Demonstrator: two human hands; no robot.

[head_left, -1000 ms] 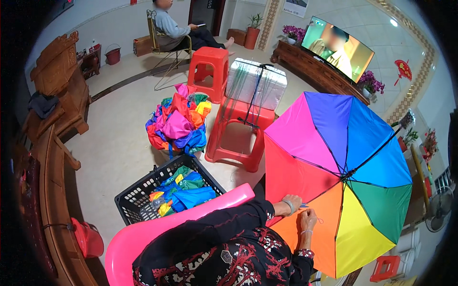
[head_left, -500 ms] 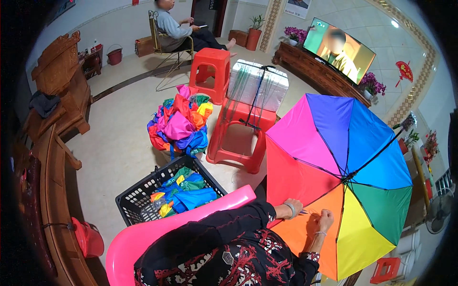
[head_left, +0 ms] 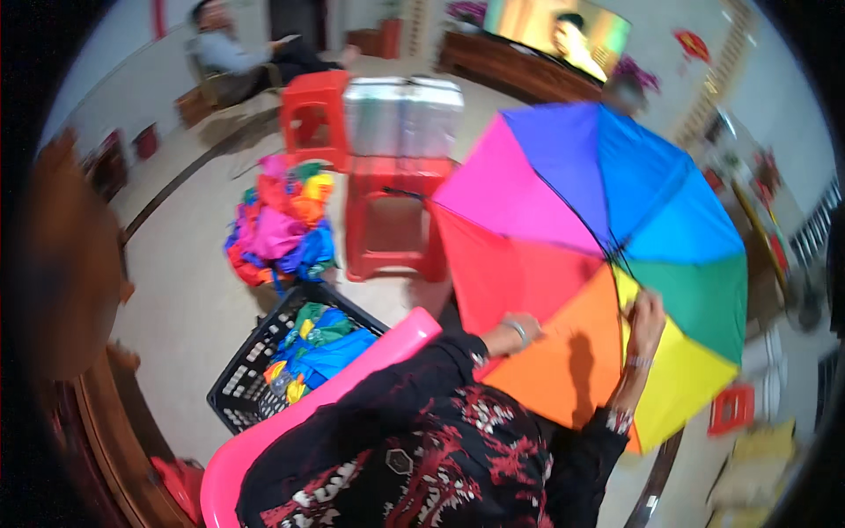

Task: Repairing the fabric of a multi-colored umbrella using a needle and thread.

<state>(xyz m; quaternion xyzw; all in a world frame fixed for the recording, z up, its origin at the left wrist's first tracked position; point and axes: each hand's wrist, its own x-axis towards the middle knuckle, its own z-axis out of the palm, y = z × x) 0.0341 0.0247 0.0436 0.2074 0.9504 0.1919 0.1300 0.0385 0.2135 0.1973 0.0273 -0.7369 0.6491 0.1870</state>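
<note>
An open rainbow umbrella (head_left: pixel 607 202) lies tilted in front of me, its canopy facing up. My left hand (head_left: pixel 518 329), with a bracelet at the wrist, is closed on the canopy where the red and orange panels meet. Further up, my right hand (head_left: pixel 644 315) pinches the fabric on the orange-yellow seam just below the umbrella's centre. Both forearms wear dark sleeves with a red pattern. The umbrella's handle and shaft are hidden under the canopy.
A black crate (head_left: pixel 239 387) of folded colourful umbrellas stands at my left beside a pink plastic chair (head_left: pixel 374 356). A heap of colourful umbrellas (head_left: pixel 280 231) lies on the floor. Two red stools (head_left: pixel 387 231) (head_left: pixel 310 110), one bearing silvery packs (head_left: pixel 400 114). A person (head_left: pixel 233 51) sits at the back.
My right hand has slid up the canopy from the lower orange panel toward the centre. The left hand stays on the red-orange area. The view has shifted closer.
</note>
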